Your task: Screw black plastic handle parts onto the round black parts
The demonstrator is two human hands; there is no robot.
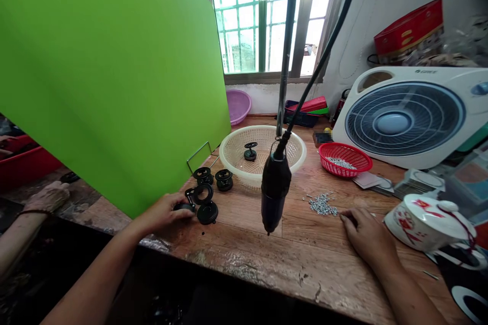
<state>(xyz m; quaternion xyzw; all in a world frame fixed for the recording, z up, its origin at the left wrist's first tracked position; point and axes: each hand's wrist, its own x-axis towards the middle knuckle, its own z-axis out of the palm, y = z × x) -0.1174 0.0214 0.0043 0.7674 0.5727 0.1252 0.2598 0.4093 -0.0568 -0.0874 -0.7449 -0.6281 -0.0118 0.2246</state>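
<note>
Down on the wooden counter [244, 244], the left hand [163, 212] closed its grip on a black round plastic part [202, 203]; the right hand [368, 236] lay flat and empty beside the small silver screw pile [322, 205]. One black part sat finished in the cream mesh basket [236, 155]; several more waited beside it, the hanging black electric screwdriver [275, 188] untouched.

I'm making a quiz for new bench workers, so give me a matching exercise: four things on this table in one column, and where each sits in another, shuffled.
Things:
1. hanging screwdriver
2. pile of loose screws
3. cream basket
4. red basket

Places:
A. in front of the white fan
B. just ahead of the right hand
C. dangling above the table's middle, between the two hands
D. behind the screwdriver, holding one black part

Pairs: 1-C, 2-B, 3-D, 4-A
</note>
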